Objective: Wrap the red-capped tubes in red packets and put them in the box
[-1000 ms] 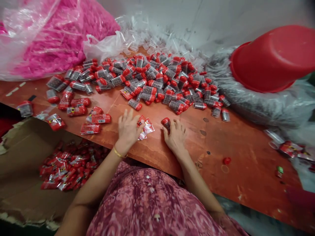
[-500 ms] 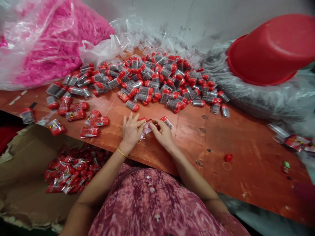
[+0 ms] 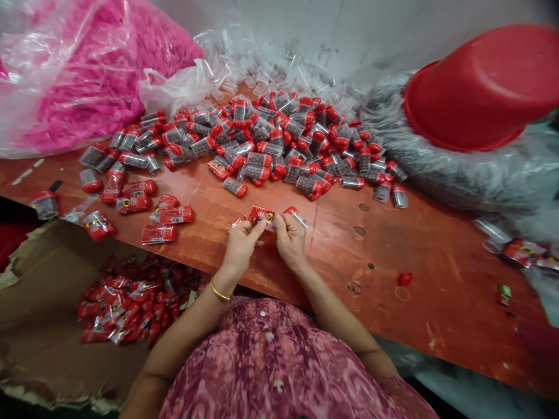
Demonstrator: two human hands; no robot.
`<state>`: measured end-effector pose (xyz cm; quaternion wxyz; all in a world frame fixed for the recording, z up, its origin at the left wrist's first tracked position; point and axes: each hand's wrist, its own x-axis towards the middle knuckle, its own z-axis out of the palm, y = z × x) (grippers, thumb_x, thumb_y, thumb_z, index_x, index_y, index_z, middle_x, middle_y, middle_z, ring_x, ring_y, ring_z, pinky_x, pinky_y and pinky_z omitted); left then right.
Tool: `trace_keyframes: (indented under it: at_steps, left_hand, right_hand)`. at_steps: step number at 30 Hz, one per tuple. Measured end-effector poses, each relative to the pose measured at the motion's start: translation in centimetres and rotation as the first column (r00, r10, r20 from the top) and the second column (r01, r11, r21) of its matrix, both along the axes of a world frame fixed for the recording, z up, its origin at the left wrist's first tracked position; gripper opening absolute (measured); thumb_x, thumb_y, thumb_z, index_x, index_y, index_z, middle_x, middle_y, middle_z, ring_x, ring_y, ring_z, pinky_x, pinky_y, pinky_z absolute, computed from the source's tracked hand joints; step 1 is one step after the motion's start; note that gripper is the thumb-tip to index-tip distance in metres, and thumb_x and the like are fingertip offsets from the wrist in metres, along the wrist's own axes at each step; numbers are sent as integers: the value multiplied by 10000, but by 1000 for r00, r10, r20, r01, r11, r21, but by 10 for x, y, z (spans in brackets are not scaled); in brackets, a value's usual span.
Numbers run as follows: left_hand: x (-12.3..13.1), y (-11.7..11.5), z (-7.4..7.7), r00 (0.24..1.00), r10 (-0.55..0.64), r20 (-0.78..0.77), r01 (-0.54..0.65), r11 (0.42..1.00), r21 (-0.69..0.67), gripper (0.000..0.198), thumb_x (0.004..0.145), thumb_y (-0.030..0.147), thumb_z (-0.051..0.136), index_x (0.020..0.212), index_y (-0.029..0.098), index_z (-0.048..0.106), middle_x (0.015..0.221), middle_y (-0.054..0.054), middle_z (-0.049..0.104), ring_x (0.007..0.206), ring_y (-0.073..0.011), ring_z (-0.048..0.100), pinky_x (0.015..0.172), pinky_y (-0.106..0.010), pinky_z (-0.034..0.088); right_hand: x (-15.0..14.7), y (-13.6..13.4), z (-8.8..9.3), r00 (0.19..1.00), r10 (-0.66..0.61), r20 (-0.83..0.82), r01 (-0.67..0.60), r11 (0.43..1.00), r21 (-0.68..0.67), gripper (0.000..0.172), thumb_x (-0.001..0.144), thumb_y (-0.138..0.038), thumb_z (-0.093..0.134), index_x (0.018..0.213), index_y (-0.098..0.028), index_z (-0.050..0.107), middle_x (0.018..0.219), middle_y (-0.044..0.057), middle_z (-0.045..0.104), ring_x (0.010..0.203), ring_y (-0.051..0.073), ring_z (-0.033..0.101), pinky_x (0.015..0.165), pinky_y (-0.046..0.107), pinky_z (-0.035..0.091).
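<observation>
Left hand (image 3: 241,247) and right hand (image 3: 289,241) pinch one red wrapper (image 3: 261,214)

The person is wearing a dark pink patterned garment (image 3: 271,372) with small white buttons (image 3: 269,336) down its front. A thin gold bangle (image 3: 219,291) is circling the left wrist; the left hand (image 3: 241,247) and right hand (image 3: 290,238) are going bare.

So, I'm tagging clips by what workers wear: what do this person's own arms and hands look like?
Both the left hand and the right hand are bare: no gloves, no rings that I can make out. A thin gold-coloured bangle circles the left wrist; the right wrist is bare. No sleeves cover the forearms. The garment is pink-and-maroon patterned with small pale buttons.
</observation>
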<state>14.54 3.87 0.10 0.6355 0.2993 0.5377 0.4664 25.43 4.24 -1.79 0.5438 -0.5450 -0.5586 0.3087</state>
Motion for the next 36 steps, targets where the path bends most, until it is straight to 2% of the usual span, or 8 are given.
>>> trace_keyframes:
  at_steps: [9, 14, 18, 22, 24, 26, 30, 36]
  left_hand:
    - [-2, 1, 5, 967, 146, 209, -128, 987, -96, 468, 355, 438, 859, 635, 124, 656, 578, -1, 665, 499, -97, 580, 502, -210, 467]
    - [-6, 5, 7, 966, 165, 199, -142, 982, -125, 478, 350, 455, 858, 608, 120, 636, 536, 11, 648, 443, -82, 555, 443, -192, 441]
    - [-12, 9, 7, 948, 179, 264, -129, 972, -195, 420, 423, 418, 857, 631, 132, 630, 533, 27, 643, 425, -82, 552, 412, -188, 446]
    - [-13, 10, 6, 937, 153, 315, -75, 967, -245, 297, 599, 376, 796, 641, 136, 626, 556, 15, 654, 440, -85, 573, 419, -185, 461]
    - [-12, 10, 5, 929, 145, 341, -57, 965, -257, 256, 644, 352, 774, 662, 139, 632, 566, 17, 657, 441, -81, 575, 420, -180, 460]
    - [-11, 8, 4, 920, 148, 363, -55, 966, -254, 245, 640, 338, 779, 682, 144, 636, 588, 19, 667, 462, -82, 588, 432, -178, 466]
    - [-11, 6, 2, 928, 136, 346, -53, 970, -239, 306, 573, 360, 816, 686, 142, 634, 626, 9, 681, 497, -87, 602, 460, -179, 477]
    - [-7, 2, 6, 968, 59, 243, -15, 984, -180, 404, 478, 436, 836, 679, 138, 652, 635, 4, 674, 533, -98, 599, 481, -196, 480]
  right_hand:
    - [-12, -13, -10, 998, 66, -8, -66, 997, -43, 322, 879, -368, 428, 610, -195, 457, 559, -40, 440, 527, 95, 413, 526, 226, 344]
    - [9, -13, -7, 955, 140, 262, -151, 988, 24, 335, 928, -384, 359, 732, -188, 547, 656, 7, 562, 628, 136, 517, 628, 261, 411]
    - [51, -6, -8, 717, -36, 696, 20, 999, 31, 400, 840, -452, 519, 1066, -127, 575, 1014, 148, 647, 902, 259, 559, 806, 391, 411]
    - [81, 2, -19, 480, 33, 877, 101, 990, -93, 361, 838, -346, 510, 1106, -115, 580, 1064, 181, 648, 906, 287, 560, 776, 405, 415]
    - [85, 1, -22, 526, 41, 850, 83, 992, -99, 304, 859, -303, 450, 1043, -118, 606, 980, 168, 667, 851, 261, 577, 744, 375, 430]
    - [84, -5, -20, 681, 31, 732, 67, 992, -105, 303, 874, -301, 396, 985, -127, 618, 838, 130, 670, 735, 218, 583, 670, 330, 442]
    - [73, -31, 3, 950, 174, 260, -116, 967, -226, 330, 895, -350, 355, 898, -152, 619, 622, 17, 594, 469, 115, 475, 469, 232, 387]
    - [56, -51, 36, 927, 343, 150, -311, 929, -201, 244, 855, -271, 423, 767, -169, 626, 583, -21, 542, 485, 89, 459, 463, 195, 366]
